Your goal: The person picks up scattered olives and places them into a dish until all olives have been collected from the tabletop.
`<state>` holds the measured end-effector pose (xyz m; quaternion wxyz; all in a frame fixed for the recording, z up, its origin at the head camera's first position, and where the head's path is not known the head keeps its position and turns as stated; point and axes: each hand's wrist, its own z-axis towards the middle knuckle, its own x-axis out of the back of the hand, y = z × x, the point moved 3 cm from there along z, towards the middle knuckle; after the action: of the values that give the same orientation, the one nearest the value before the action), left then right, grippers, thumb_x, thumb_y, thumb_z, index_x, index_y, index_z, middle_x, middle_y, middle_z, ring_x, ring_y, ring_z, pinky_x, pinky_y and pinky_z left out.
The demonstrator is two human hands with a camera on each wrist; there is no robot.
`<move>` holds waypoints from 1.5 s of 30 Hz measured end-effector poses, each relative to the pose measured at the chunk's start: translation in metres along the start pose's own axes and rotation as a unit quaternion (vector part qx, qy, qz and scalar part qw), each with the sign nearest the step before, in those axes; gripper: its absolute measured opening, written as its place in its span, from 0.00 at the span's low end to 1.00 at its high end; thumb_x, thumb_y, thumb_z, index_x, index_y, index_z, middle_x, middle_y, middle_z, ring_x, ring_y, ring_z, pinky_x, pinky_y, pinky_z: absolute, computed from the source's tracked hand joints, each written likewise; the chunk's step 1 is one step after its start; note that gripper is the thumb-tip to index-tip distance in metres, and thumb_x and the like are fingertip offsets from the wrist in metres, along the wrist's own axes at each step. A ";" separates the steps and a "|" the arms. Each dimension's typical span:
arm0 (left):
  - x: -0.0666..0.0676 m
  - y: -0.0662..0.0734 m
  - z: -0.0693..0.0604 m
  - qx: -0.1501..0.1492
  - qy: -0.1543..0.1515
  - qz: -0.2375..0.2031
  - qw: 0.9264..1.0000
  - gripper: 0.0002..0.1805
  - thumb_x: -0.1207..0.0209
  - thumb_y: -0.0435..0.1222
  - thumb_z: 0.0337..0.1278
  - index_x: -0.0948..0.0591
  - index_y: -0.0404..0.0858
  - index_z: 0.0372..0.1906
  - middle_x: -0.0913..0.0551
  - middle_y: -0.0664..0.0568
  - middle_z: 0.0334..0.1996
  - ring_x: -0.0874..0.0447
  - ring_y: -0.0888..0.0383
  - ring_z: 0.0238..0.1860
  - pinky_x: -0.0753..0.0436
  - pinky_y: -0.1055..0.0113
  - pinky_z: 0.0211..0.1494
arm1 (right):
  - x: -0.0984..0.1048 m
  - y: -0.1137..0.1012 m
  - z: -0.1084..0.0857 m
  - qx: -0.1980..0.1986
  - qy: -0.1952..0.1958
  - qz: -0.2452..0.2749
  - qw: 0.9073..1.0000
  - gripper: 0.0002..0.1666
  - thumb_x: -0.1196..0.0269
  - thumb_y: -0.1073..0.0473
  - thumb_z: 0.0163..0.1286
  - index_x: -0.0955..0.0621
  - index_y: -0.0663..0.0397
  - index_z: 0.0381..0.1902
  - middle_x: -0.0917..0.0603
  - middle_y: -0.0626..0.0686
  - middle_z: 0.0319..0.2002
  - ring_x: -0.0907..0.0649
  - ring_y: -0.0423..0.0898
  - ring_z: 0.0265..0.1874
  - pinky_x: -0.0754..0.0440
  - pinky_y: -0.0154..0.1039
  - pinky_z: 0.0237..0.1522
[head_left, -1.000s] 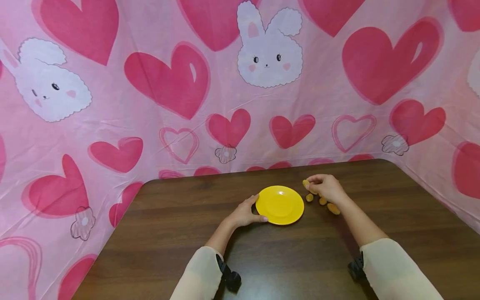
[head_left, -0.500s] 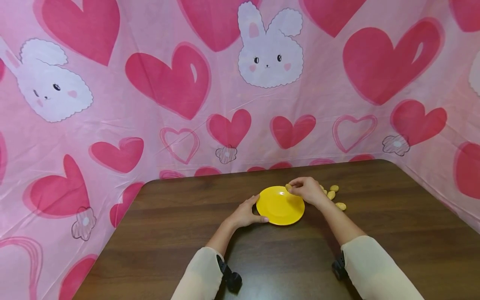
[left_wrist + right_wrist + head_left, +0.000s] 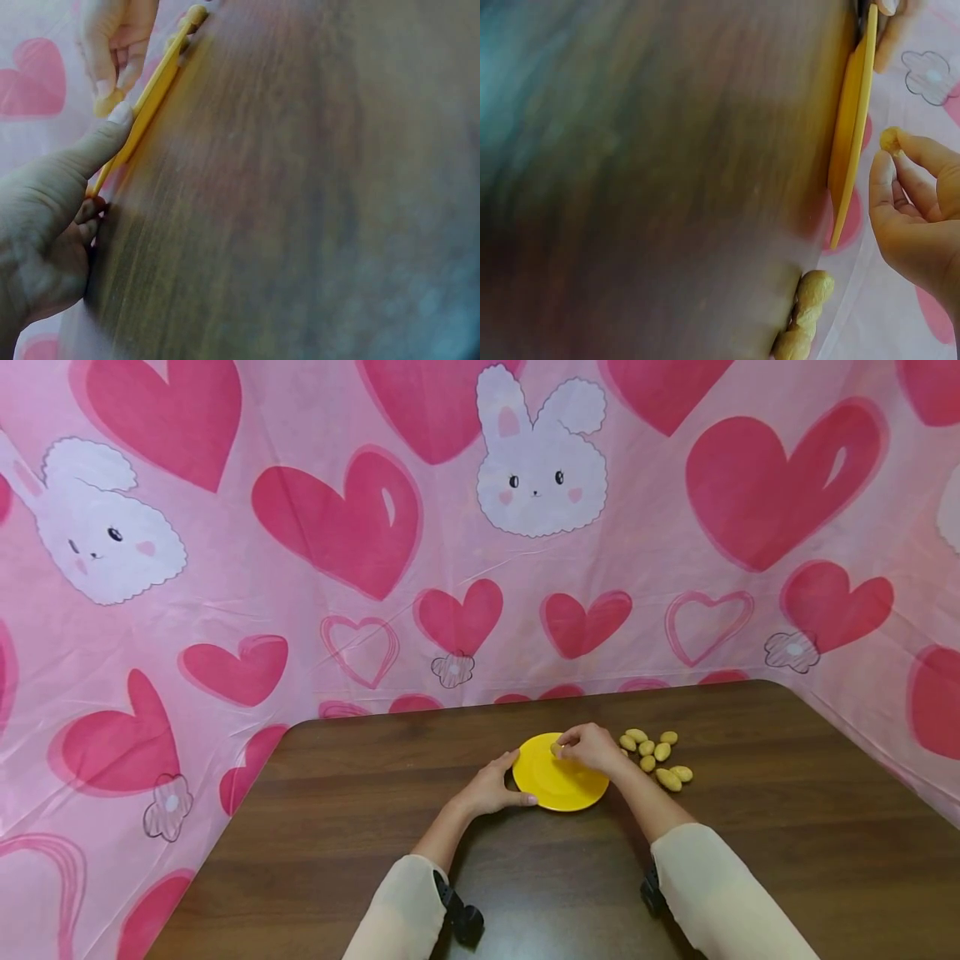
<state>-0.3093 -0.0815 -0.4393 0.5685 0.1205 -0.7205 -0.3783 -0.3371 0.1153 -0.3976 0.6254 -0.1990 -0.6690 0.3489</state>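
Observation:
A yellow plate [image 3: 558, 789] lies on the brown table. The left hand [image 3: 491, 789] grips its left rim; in the left wrist view the thumb of that hand [image 3: 56, 217] rests over the edge with fingers below. Above the plate, the right hand [image 3: 592, 749] pinches a small tan, oval, nut-like piece [image 3: 556, 749] between thumb and fingertips. The right wrist view shows this piece [image 3: 889, 140] held clear of the plate [image 3: 849, 127] by the right hand [image 3: 922, 210]. No other piece is visible on the plate, though the hand covers part of it.
Several similar tan pieces [image 3: 662, 752] lie loose on the table [image 3: 337, 835], right of the plate and beside the right forearm. Pink cloth [image 3: 450, 552] with hearts and rabbits hangs behind the table and along its sides.
The right hand has moved left from the loose pieces to above the plate, carrying one piece. More of the loose pieces now show. The left hand and the plate have stayed in place.

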 end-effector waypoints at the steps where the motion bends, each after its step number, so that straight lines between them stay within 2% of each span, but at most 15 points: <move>1: 0.000 0.000 0.000 0.000 0.000 0.000 1.000 0.49 0.35 0.53 0.46 0.44 0.39 0.71 0.43 0.44 0.69 0.46 0.47 0.68 0.44 0.50 0.67 | -0.002 -0.001 0.001 0.001 -0.002 -0.002 1.000 0.11 0.35 0.64 0.57 0.17 0.64 0.39 0.17 0.53 0.31 0.22 0.45 0.28 0.22 0.36 0.32; 13: 0.000 0.001 -0.001 -0.011 0.002 0.001 1.000 0.49 0.35 0.53 0.47 0.44 0.38 0.71 0.43 0.44 0.69 0.45 0.47 0.68 0.44 0.50 0.67 | -0.016 -0.013 0.002 0.022 -0.024 -0.025 0.999 0.10 0.34 0.65 0.56 0.16 0.64 0.36 0.16 0.53 0.31 0.23 0.43 0.25 0.22 0.35 0.29; 20: 0.002 0.001 -0.002 -0.010 0.004 -0.008 1.000 0.49 0.35 0.52 0.47 0.44 0.39 0.71 0.43 0.45 0.69 0.46 0.46 0.68 0.45 0.48 0.66 | -0.023 -0.021 0.002 0.023 -0.050 -0.040 0.998 0.10 0.33 0.64 0.57 0.16 0.62 0.37 0.16 0.52 0.31 0.23 0.43 0.25 0.22 0.35 0.31; 26: 0.002 0.001 -0.002 -0.010 0.002 -0.005 1.000 0.48 0.35 0.51 0.47 0.44 0.39 0.71 0.43 0.44 0.69 0.46 0.46 0.68 0.45 0.48 0.66 | -0.029 -0.019 0.003 0.020 -0.063 -0.040 0.997 0.09 0.33 0.65 0.55 0.16 0.62 0.35 0.17 0.51 0.31 0.24 0.43 0.24 0.23 0.34 0.29; 32: 0.001 0.000 -0.002 -0.005 0.002 -0.009 1.000 0.48 0.35 0.52 0.47 0.44 0.39 0.71 0.43 0.45 0.69 0.46 0.46 0.68 0.44 0.48 0.66 | -0.031 -0.016 0.003 0.018 -0.063 -0.034 0.997 0.07 0.33 0.66 0.55 0.16 0.62 0.34 0.19 0.50 0.26 0.26 0.42 0.20 0.25 0.33 0.23; 45: 0.001 0.002 -0.002 -0.007 0.000 -0.008 1.000 0.48 0.35 0.51 0.48 0.44 0.39 0.71 0.43 0.44 0.69 0.45 0.47 0.68 0.44 0.49 0.66 | -0.031 -0.017 0.002 0.026 -0.065 -0.029 0.997 0.09 0.34 0.66 0.54 0.15 0.62 0.36 0.18 0.50 0.26 0.26 0.42 0.19 0.25 0.33 0.22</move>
<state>-0.3074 -0.0815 -0.4369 0.5660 0.1223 -0.7171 -0.3880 -0.3317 0.0820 -0.4070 0.5952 -0.1405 -0.7045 0.3599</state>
